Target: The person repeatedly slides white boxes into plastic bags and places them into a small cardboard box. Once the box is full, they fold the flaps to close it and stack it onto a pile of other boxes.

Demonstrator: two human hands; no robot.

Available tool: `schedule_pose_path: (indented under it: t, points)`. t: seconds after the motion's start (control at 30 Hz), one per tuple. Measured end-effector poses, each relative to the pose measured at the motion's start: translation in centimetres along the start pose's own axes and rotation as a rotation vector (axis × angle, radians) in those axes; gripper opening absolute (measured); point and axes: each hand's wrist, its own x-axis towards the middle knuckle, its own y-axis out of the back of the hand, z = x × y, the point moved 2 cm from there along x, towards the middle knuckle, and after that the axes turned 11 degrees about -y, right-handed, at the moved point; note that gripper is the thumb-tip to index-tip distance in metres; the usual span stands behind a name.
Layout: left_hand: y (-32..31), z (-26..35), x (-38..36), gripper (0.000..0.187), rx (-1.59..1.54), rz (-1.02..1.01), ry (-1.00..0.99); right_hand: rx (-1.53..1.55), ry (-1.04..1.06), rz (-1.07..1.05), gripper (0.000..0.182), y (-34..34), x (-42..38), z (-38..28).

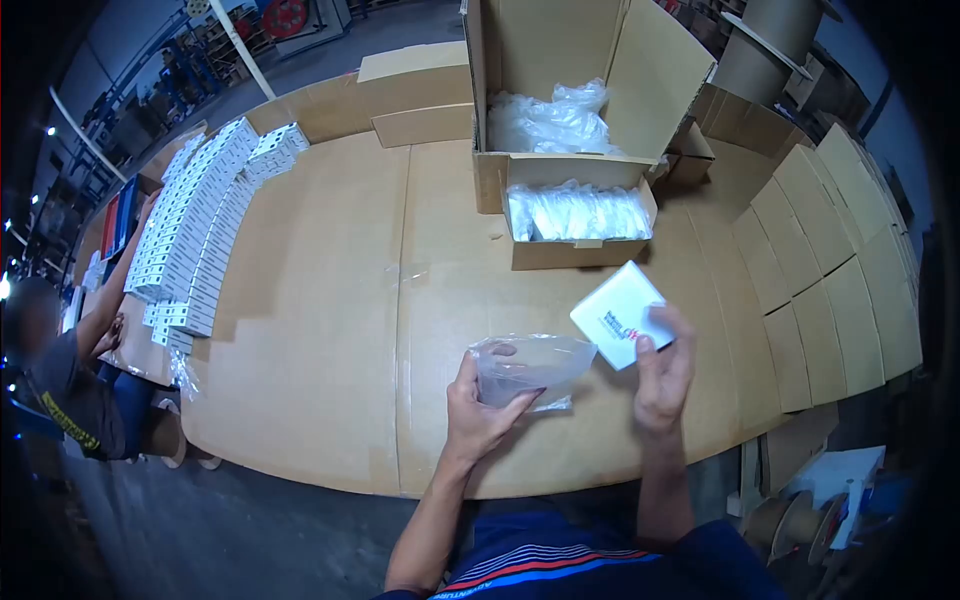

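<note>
Left grip [482, 420] pinches one clear bag [540, 362], right grip [664, 382] one printed white square [615, 305].

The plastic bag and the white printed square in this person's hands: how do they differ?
The plastic bag is see-through; the white printed square is opaque. The bag looks soft and puffed open, the square flat and stiff. The left hand holds the bag, the right hand the square. Both are held over the table.

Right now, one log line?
left hand: holding translucent bag | right hand: holding white printed square | ahead: small carton of clear plastic
</note>
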Motion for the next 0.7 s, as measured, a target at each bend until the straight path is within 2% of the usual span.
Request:
schedule_pose_path:
  t: [0.1, 0.17, 0.2, 0.3, 0.33, 0.43, 0.57, 0.7]
  points:
    - [0.0, 0.0, -0.3, 0.057, 0.035, -0.027, 0.014, 0.104, 0.25, -0.082, 0.053, -0.3, 3.3, -4.2]
    - [-0.1, 0.2, -0.2, 0.056, 0.069, -0.043, 0.012, 0.045, 0.268, -0.218, 0.064, -0.2, 4.5, -4.8]
    - [0.0, 0.3, -0.1, 0.055, 0.096, -0.053, 0.006, 0.106, 0.322, -0.303, 0.055, -0.8, 5.3, -5.6]
    - [0.1, 0.9, 0.1, 0.055, 0.17, -0.067, -0.042, 0.042, 0.214, -0.549, 0.039, -2.0, 6.5, -6.6]
    - [0.2, 1.1, 0.3, 0.055, 0.195, -0.068, -0.065, -0.064, 0.319, -0.553, 0.03, -2.6, 7.2, -7.2]
    - [0.5, 1.3, 0.4, 0.057, 0.171, -0.058, -0.021, -0.09, 0.341, -0.652, 0.033, -3.4, 8.0, -7.2]
    - [0.7, 0.8, 0.4, 0.054, 0.185, -0.028, -0.018, -0.093, 0.25, -0.79, 0.024, -4.5, 8.3, -7.5]
    - [0.5, 0.7, 0.6, 0.06, 0.078, -0.022, 0.028, 0.056, 0.124, -0.753, 0.021, -5.7, 7.5, -6.4]
